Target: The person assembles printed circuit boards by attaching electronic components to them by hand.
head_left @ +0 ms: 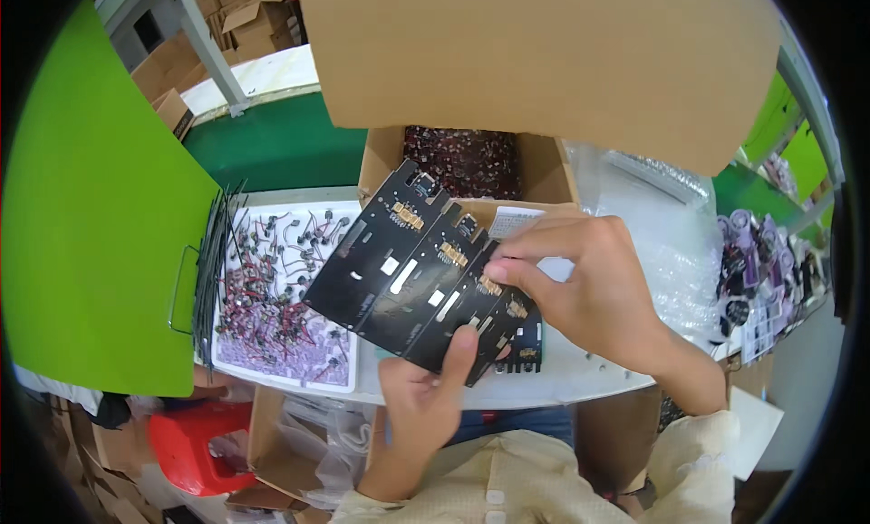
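A black circuit board panel (367, 275), made of several joined strips with gold contacts and white patches, is tilted above the table. My left hand (421, 402) grips its lower edge, with the thumb on top and the fingers beneath. At the panel's right side, my right hand (594, 293) pinches with thumb and forefinger by the gold contacts of one strip. Whether a small part sits between those fingertips is too fine to make out. Partly hidden under the panel, another dark board (527, 354) lies on the white table (580, 379).
A white tray (353, 365) of small wired parts stands at left, beside a bundle of black strips (210, 279). Behind the panel is a cardboard box (548, 166) of small dark pieces. Bubble wrap (675, 279) lies right; a large cardboard sheet (544, 62) overhangs the back.
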Demonstrator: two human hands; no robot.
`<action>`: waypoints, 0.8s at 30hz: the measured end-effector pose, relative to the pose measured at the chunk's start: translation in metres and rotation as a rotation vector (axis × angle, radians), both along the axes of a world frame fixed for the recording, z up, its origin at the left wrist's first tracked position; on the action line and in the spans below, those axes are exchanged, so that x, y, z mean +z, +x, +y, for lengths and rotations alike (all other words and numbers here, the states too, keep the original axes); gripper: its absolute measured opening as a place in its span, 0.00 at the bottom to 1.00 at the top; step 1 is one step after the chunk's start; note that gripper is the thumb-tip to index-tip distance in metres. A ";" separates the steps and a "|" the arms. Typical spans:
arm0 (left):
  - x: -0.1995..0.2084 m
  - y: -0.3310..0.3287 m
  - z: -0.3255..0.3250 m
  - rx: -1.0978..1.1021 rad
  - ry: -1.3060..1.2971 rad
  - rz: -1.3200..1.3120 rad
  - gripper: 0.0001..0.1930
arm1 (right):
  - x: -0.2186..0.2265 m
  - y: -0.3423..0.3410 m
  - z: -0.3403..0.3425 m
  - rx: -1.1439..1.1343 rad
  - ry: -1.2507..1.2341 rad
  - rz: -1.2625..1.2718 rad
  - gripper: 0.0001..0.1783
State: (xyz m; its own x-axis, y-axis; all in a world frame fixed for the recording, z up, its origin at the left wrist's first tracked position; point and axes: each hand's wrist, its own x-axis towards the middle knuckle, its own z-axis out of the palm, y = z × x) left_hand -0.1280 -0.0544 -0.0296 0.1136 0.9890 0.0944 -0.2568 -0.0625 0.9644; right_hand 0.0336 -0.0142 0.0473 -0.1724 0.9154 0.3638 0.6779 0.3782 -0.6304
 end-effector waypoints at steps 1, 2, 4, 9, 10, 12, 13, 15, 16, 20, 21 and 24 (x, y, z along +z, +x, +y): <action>0.005 0.012 -0.001 0.075 -0.004 -0.016 0.13 | -0.003 0.001 0.003 -0.031 0.038 -0.051 0.05; 0.002 0.013 0.001 0.071 0.006 0.016 0.14 | -0.002 0.004 0.007 -0.073 -0.228 0.070 0.06; 0.011 0.010 -0.001 0.099 0.025 -0.002 0.15 | -0.010 0.007 0.022 0.161 -0.033 0.285 0.07; 0.006 -0.012 0.008 0.005 0.044 -0.119 0.10 | 0.010 0.035 0.056 0.084 -0.152 0.264 0.11; 0.007 -0.013 0.008 -0.046 0.019 -0.186 0.10 | 0.008 0.043 0.066 0.032 -0.066 0.222 0.11; 0.005 -0.011 0.008 -0.081 0.067 -0.228 0.10 | 0.003 0.050 0.077 0.021 0.136 0.006 0.12; 0.004 -0.010 0.008 -0.100 0.067 -0.214 0.10 | 0.001 0.047 0.076 -0.024 0.317 -0.109 0.13; 0.003 -0.014 0.005 -0.086 0.042 -0.156 0.09 | 0.020 0.024 0.055 0.011 0.008 -0.022 0.19; 0.002 -0.017 0.003 -0.069 0.036 -0.150 0.09 | 0.019 0.017 0.045 0.187 -0.132 0.177 0.19; 0.003 -0.018 0.004 -0.083 0.017 -0.109 0.09 | 0.021 0.001 0.018 0.372 -0.287 0.394 0.13; 0.004 -0.017 0.005 -0.068 0.015 -0.097 0.08 | 0.020 -0.001 0.017 0.332 -0.340 0.409 0.10; 0.001 -0.008 0.005 -0.067 0.003 -0.083 0.08 | 0.018 -0.007 0.002 0.164 -0.218 0.437 0.06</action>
